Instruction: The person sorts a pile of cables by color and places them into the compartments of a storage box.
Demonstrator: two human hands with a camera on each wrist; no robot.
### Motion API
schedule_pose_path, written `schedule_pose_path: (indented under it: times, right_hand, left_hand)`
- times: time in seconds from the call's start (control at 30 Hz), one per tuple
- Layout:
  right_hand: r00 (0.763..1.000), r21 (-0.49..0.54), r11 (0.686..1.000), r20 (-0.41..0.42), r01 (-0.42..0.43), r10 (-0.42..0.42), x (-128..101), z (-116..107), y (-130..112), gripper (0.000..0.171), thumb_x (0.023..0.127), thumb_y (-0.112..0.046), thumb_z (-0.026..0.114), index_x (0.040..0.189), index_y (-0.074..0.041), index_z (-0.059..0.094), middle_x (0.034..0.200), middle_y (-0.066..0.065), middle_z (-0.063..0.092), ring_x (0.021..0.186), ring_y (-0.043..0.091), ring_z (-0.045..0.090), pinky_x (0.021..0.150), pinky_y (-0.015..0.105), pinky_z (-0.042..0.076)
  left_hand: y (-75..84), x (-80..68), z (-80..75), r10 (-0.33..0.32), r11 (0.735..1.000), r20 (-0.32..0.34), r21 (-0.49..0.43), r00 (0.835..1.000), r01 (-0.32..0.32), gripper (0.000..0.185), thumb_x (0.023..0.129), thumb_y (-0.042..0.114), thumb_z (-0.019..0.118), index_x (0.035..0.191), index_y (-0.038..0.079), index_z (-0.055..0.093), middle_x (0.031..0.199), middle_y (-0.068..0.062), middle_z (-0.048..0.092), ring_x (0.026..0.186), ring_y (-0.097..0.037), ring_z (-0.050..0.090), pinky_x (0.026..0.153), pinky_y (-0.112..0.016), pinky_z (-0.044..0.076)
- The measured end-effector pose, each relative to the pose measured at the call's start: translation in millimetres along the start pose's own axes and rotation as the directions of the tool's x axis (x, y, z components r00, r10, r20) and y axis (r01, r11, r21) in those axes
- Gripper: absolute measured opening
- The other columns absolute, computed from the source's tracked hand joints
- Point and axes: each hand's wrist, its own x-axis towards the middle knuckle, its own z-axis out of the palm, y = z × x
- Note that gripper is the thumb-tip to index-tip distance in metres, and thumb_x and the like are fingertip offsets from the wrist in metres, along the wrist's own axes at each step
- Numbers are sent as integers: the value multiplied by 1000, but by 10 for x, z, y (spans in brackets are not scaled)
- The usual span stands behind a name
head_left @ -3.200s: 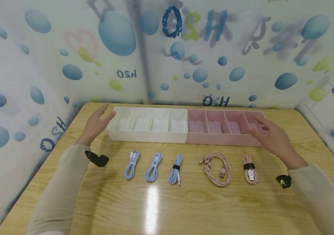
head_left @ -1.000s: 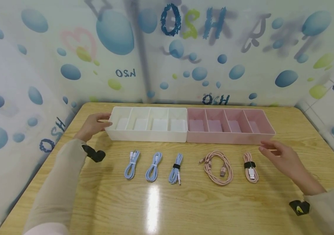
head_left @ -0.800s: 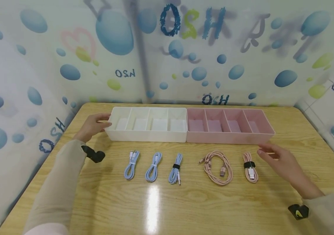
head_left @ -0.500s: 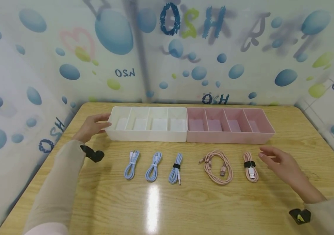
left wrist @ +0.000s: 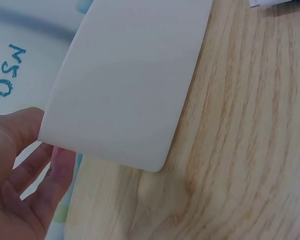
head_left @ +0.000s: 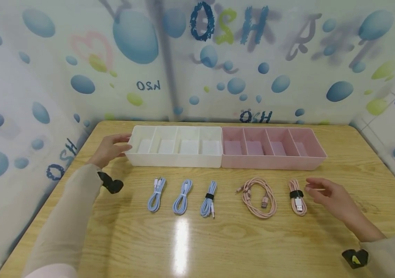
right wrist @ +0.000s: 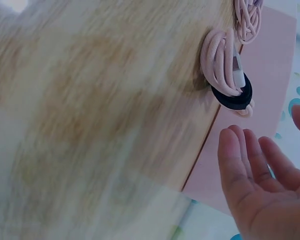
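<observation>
The left hand (head_left: 108,148) lay open against the white organizer (head_left: 174,148); the right hand (head_left: 326,193) hovered, fingers relaxed, beside the strapped pink cable (head_left: 297,197).

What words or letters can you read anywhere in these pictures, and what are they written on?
"OSH", large blue and green letters, on the back wall.
"OSH", small, low on the back wall above the pink tray.
"OSN", small, on the back wall above the white tray.
"OSH" on the left wall.
Grey strokes on the back wall: too blurred.
Trays and cables: none.

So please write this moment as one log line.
left hand: touches white box end | right hand: open beside strapped pink cable | cables: on table
</observation>
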Motion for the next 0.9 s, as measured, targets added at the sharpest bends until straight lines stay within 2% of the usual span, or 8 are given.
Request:
schedule_pose_path:
  times: [0.13,0.23,0.4,0.67,0.9]
  right_hand:
    - [1000,5,1000,11,15,-15,6,17,42,44,90,-17,52,121,13,44,108,28,53,74,-7,52,59,24,49]
    - [999,9,1000,31,20,-20,11,30,73,43,89,-15,53,120,14,44,108,29,53,74,-7,51,59,23,48]
    - [998,4,1000,63,-20,19,28,37,102,46,88,-20,55,121,11,44,109,28,53,76,-4,52,60,24,48]
    - [990,58,995,124,-80,72,49,61,115,53,88,-25,55,126,10,40,111,29,51,80,0,53,64,24,49]
    - [989,86,993,129,-83,72,55,106,124,53,88,-24,56,125,10,41,111,28,50,80,-2,52,64,23,49]
  left_hand:
    - [22,13,7,14,1000,-7,19,1000,-14,51,88,12,54,134,1,36,128,-25,39,113,-34,39,78,-40,47]
    - [30,24,-7,18,999,12,32,1000,-18,51,89,10,52,135,0,34,128,-26,38,113,-35,39,80,-41,47]
    - [46,36,-16,7,999,25,45,1000,-8,52,89,8,52,136,1,32,128,-26,39,111,-35,42,79,-38,48]
    - [23,33,-15,2,1000,25,31,1000,-3,53,89,7,52,137,2,30,130,-27,38,111,-37,44,80,-42,46]
    - [18,20,-17,3,1000,24,30,1000,-4,53,89,7,52,137,2,31,129,-27,38,112,-38,43,80,-43,46]
